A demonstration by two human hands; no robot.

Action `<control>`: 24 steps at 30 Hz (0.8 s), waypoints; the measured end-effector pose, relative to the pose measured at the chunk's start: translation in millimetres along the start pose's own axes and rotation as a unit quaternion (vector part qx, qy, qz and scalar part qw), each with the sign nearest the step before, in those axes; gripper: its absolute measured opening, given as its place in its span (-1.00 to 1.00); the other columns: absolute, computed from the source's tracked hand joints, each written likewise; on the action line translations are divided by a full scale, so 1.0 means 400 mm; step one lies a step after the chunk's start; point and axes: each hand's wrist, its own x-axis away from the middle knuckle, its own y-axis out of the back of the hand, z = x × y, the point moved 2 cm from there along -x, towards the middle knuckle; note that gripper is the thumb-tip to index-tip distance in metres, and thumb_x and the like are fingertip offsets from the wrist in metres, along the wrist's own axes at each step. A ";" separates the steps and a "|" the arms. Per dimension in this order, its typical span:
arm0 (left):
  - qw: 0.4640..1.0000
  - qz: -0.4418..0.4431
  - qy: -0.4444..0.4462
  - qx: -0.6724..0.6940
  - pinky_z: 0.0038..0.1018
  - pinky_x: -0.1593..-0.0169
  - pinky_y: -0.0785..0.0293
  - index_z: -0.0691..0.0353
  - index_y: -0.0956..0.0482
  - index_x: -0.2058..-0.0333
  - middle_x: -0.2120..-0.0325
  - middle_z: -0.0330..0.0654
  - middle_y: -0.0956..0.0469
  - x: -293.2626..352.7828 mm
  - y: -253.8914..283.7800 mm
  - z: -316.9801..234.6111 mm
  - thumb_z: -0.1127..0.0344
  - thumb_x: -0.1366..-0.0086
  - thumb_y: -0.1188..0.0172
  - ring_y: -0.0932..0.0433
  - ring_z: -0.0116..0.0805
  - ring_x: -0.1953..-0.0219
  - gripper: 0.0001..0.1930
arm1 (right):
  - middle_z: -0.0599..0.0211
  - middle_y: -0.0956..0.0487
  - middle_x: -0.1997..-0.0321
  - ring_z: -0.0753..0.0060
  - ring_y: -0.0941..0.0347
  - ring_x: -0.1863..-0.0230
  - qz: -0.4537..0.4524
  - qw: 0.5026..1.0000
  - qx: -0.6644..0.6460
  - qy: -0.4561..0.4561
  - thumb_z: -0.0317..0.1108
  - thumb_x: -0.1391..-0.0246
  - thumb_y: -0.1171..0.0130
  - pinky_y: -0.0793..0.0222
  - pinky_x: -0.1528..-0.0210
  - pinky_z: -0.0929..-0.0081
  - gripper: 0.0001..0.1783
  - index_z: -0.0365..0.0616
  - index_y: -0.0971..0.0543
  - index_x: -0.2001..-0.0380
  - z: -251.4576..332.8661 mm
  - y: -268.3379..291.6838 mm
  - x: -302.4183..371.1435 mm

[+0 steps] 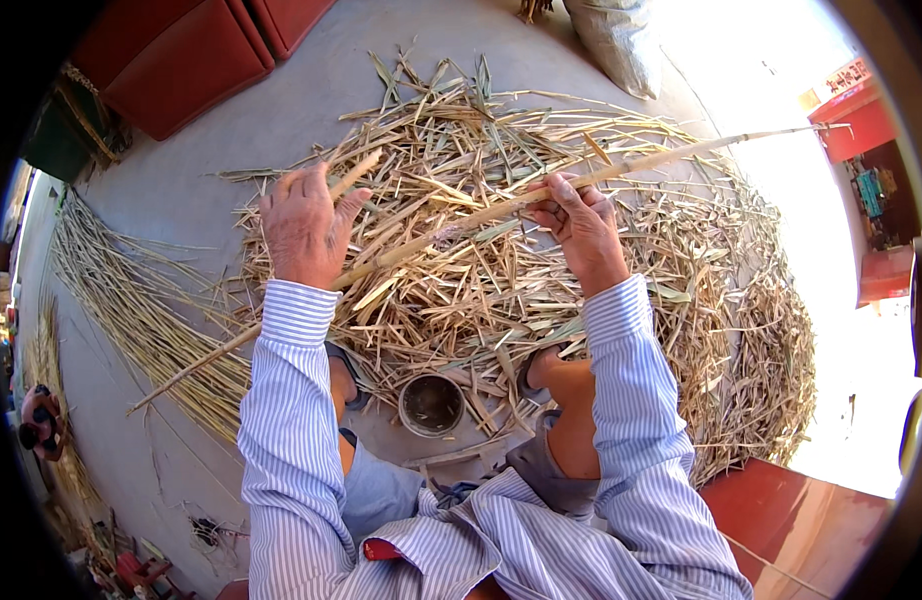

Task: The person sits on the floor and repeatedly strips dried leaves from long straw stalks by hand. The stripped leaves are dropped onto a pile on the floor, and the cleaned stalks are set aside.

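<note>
Long dry reed stalk runs diagonally between both hands over the husk pile. Right hand fingers pinch it closed; left hand fingers half-curled around it. Likely light, stiff, brittle, so grip mid-shaft, just inboard of fingers.

1 head camera looks steeply down, close over lap, forearms and floor.

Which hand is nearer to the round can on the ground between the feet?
Left, narrowly. The left hand is up and to the left of the round can; the right hand is up and to the right, slightly farther off, gripping the long stalk.
</note>
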 end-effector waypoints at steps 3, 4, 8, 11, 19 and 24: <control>0.961 0.110 -0.055 0.247 -0.23 0.20 -0.33 0.23 -0.60 0.35 0.49 -0.10 -0.57 0.009 -0.015 -0.060 -0.18 -0.26 -0.07 -0.52 -0.16 0.35 -0.49 | 0.21 -0.65 0.23 0.48 -0.61 0.27 -0.002 1.000 -0.013 0.004 -0.24 -0.22 -0.17 -0.56 0.26 0.67 -0.74 -0.22 -0.52 0.17 -0.015 -0.030 0.000; 0.924 0.171 -0.080 0.333 -0.24 0.22 -0.32 0.22 -0.60 0.37 0.51 -0.10 -0.56 0.016 -0.010 -0.080 -0.17 -0.25 -0.09 -0.51 -0.16 0.38 -0.51 | 0.20 -0.65 0.23 0.47 -0.61 0.27 -0.001 1.000 -0.017 0.005 -0.24 -0.22 -0.17 -0.56 0.25 0.67 -0.74 -0.22 -0.52 0.17 -0.018 -0.035 -0.001; 0.928 0.277 -0.041 0.244 -0.24 0.27 -0.25 0.20 -0.56 0.45 0.58 -0.11 -0.55 0.038 -0.005 -0.040 0.17 -0.04 -0.34 -0.52 -0.11 0.45 -0.76 | 0.21 -0.65 0.30 0.49 -0.60 0.35 -0.016 0.999 -0.039 0.002 -0.25 -0.22 -0.16 -0.57 0.32 0.68 -0.76 -0.22 -0.55 0.23 -0.003 -0.047 -0.005; 0.933 0.339 0.001 0.122 -0.23 0.27 -0.24 0.18 -0.55 0.43 0.59 -0.14 -0.53 0.097 -0.023 0.060 0.23 0.03 -0.37 -0.51 -0.12 0.44 -0.76 | 0.21 -0.64 0.36 0.51 -0.60 0.39 -0.061 0.998 0.018 0.000 -0.23 -0.22 -0.17 -0.56 0.39 0.71 -0.74 -0.26 -0.54 0.26 0.024 0.049 -0.039; 0.945 0.098 -0.058 0.306 -0.25 0.25 -0.26 0.18 -0.55 0.40 0.65 -0.20 -0.50 0.022 -0.027 -0.145 0.20 0.00 -0.38 -0.48 -0.13 0.50 -0.74 | 0.21 -0.63 0.26 0.44 -0.61 0.23 0.066 0.998 0.015 -0.016 -0.23 -0.21 -0.17 -0.58 0.24 0.61 -0.75 -0.22 -0.54 0.23 -0.066 -0.127 0.025; 0.932 0.233 -0.008 0.279 -0.26 0.29 -0.26 0.17 -0.55 0.49 0.63 -0.19 -0.52 0.022 -0.025 -0.054 0.24 0.01 -0.37 -0.49 -0.16 0.50 -0.80 | 0.21 -0.64 0.24 0.48 -0.59 0.25 0.002 0.999 -0.007 0.039 -0.26 -0.22 -0.16 -0.54 0.31 0.67 -0.77 -0.21 -0.54 0.18 0.020 -0.022 -0.012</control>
